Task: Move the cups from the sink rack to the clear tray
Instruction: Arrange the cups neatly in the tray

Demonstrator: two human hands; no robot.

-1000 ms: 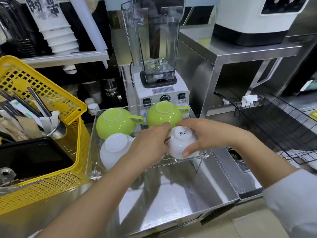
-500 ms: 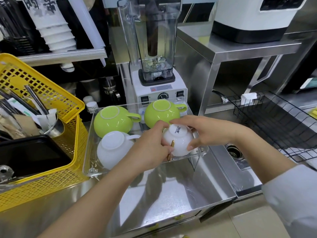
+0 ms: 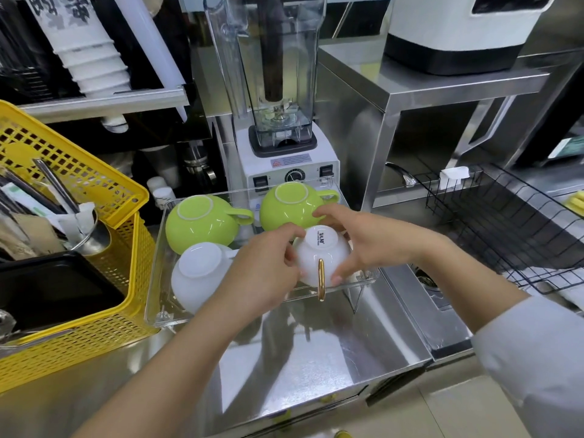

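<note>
Both hands, left hand [image 3: 265, 267] and right hand [image 3: 360, 238], pinch an upturned white cup [image 3: 322, 257] at the front right corner of the clear tray [image 3: 155, 279], beside 3 cups already set down. Its gold handle [image 3: 321, 279] overhangs the tray's front wall; a careless release could likely tip it out or knock the green cup [image 3: 294, 207] behind.
</note>
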